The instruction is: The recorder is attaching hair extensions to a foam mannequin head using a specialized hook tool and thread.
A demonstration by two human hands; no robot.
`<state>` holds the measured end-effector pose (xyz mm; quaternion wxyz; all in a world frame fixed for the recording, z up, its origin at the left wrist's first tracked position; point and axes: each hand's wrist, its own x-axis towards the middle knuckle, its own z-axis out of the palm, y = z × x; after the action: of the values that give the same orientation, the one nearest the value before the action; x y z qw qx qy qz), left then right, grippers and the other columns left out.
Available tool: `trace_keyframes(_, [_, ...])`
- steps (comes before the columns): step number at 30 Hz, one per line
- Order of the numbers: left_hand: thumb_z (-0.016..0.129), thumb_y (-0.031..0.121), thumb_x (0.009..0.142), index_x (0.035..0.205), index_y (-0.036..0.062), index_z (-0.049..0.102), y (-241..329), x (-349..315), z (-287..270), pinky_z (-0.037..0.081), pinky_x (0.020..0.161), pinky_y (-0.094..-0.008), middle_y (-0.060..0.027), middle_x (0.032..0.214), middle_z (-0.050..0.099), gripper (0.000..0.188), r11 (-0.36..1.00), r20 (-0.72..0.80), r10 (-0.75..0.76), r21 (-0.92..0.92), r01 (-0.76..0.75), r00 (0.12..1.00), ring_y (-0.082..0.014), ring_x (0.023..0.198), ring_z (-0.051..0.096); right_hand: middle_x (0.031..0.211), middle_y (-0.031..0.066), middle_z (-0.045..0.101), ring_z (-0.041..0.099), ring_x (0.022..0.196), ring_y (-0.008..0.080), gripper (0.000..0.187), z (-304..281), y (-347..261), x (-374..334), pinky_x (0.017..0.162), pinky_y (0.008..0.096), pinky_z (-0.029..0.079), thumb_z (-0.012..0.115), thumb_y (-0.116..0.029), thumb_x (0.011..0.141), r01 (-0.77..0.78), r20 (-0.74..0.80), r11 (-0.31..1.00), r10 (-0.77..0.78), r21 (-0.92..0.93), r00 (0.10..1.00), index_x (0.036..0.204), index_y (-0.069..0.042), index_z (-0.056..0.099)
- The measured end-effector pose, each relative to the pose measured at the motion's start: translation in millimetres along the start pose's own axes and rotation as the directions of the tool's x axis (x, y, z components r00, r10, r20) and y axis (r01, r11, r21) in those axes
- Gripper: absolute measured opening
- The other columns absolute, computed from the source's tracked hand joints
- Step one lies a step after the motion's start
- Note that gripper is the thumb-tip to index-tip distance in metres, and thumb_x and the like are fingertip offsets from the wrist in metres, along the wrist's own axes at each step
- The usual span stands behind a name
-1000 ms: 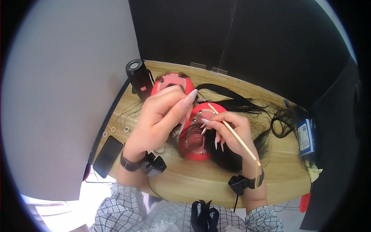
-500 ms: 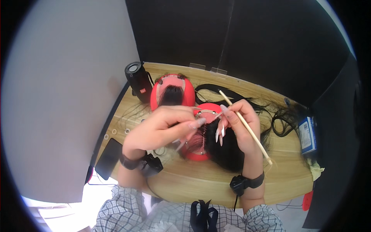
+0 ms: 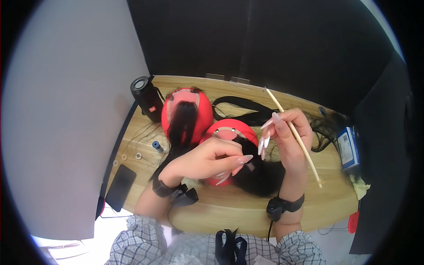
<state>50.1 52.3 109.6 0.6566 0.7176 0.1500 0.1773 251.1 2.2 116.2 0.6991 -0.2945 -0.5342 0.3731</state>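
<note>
On the table in front of me sits the nearer red rounded head form (image 3: 254, 134), with pinkish netting and pins on its top and long black hair (image 3: 260, 176) falling to the right. My left hand (image 3: 207, 161) is over the left part of this form, its thumb and index finger pinched together beside the hair; what they hold, if anything, is too small to see. Raised to the right of the form, my right hand (image 3: 289, 134) holds a slim pale wooden stick (image 3: 300, 140) that slants across the thumb and index finger. Its long-nailed fingers are bent toward the form.
A second red head form (image 3: 203, 110) with a black hair bundle stands behind to the left. Around it are a black cylindrical speaker (image 3: 148, 99), a blue spool-like piece (image 3: 157, 146), small rings (image 3: 138, 156) and a phone (image 3: 121, 187). Loose black hair (image 3: 243, 102) and a blue-white box (image 3: 349, 148) lie right.
My left hand has moved down and to the right, uncovering more of the far head form's hair. My right hand has drawn away to the right, still holding the stick.
</note>
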Motion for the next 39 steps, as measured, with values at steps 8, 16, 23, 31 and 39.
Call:
trace_keyframes(8, [0.054, 0.016, 0.098, 0.071, 0.0008, 0.057, 3, -11, -20, 0.04, 0.052, -0.0213, -0.0002, 0.064, 0.051, 0.031, 0.994, -0.329, 0.107, 0.058, -0.093, 0.938, -0.0058, 0.052, 0.048, 0.11, 0.0173, 0.066, 0.065, 0.068, 0.0146, 0.047, -24, -12, 15, 0.06, 0.0267, 0.056, 0.052, -0.038, 0.098, -0.292, -0.181, 0.902, 0.244, -0.319, 0.953, 0.119, 0.004, 0.058])
trace_keyframes(16, [0.051, 0.019, 0.099, 0.076, 0.0009, 0.058, 3, -34, -65, 0.042, 0.061, -0.0233, -0.0001, 0.069, 0.054, 0.03, 0.959, -0.707, 0.18, 0.28, 0.037, 0.684, -0.0073, 0.062, 0.053, 0.142, 0.0136, 0.047, 0.042, 0.134, 0.0234, 0.039, -43, -52, 0, 0.11, 0.0341, 0.034, 0.042, -0.018, 0.101, -0.041, -0.24, 0.604, -0.253, -0.796, 0.937, 0.136, -0.003, 0.05])
trace_keyframes(23, [0.05, 0.02, 0.099, 0.076, 0.0019, 0.057, 15, -45, -60, 0.04, 0.06, -0.0222, 0.0006, 0.07, 0.055, 0.03, 0.94, -0.714, 0.267, 0.341, -0.012, 0.647, -0.0064, 0.063, 0.053, 0.133, 0.0195, 0.053, 0.05, 0.118, 0.0282, 0.035, -41, -89, -52, 0.094, 0.041, 0.044, 0.038, -0.001, 0.095, 0.679, 0.256, 0.704, -0.631, -0.209, 0.733, 0.125, 0.0, 0.056])
trace_keyframes(31, [0.051, 0.02, 0.099, 0.078, 0.002, 0.058, 16, -39, -51, 0.042, 0.061, -0.0221, 0.0011, 0.07, 0.054, 0.029, 0.959, -0.691, 0.243, 0.276, -0.063, 0.681, -0.0066, 0.064, 0.053, 0.13, 0.0171, 0.055, 0.049, 0.104, 0.0236, 0.031, -29, -97, -92, 0.083, 0.0367, 0.04, 0.04, -0.003, 0.093, 0.547, 0.513, 0.747, -0.661, 0.379, 0.547, 0.117, -0.001, 0.058])
trace_keyframes(39, [0.051, 0.02, 0.1, 0.078, 0.0015, 0.058, 16, -32, -41, 0.043, 0.06, -0.0223, 0.0008, 0.071, 0.054, 0.029, 0.975, -0.678, 0.197, 0.21, -0.071, 0.708, -0.0065, 0.063, 0.052, 0.126, 0.0147, 0.058, 0.048, 0.091, 0.0189, 0.027, -40, -99, -102, 0.072, 0.0325, 0.037, 0.041, -0.004, 0.091, 0.467, 0.539, 0.741, -0.672, 0.484, 0.508, 0.109, -0.001, 0.061])
